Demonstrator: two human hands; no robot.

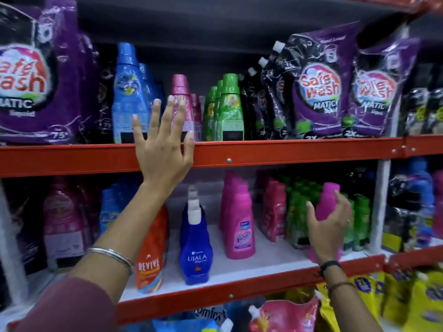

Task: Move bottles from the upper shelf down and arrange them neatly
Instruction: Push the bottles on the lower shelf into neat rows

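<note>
Up on the upper shelf (287, 149), seen from the head camera, the person's left hand (163, 149) is raised with its fingers (176, 113) spread wide apart, holding nothing; the palm covers the orange front rail and the fingertips lie in front of a pink-capped bottle (180, 92) that stands upright on that shelf. Just left of it stands a tall blue bottle (127, 92) with more blue ones behind it, and to the right a row of green bottles (229, 109), also upright. Purple Safe Wash pouches (318, 87) fill the right end of the same shelf, and a larger purple pouch (31, 75) fills the left end. A silver bangle (112, 256) sits on the left forearm above a maroon sleeve (64, 305). Lower down, the right hand (329, 224) is curled with its grip clamped on a plain pink bottle (327, 202), held upright at the front of the lower shelf (239, 267), in front of a block of small green bottles (359, 216). A dark band (330, 265) circles that wrist. To the left on this white shelf stand a row of pink Vanish bottles (239, 226), then a blue Ujala bottle (196, 250) with a white cap, then an orange Revive pouch (149, 257), each apart from its neighbour. Yellow packs (407, 300) lie on the level below.
</note>
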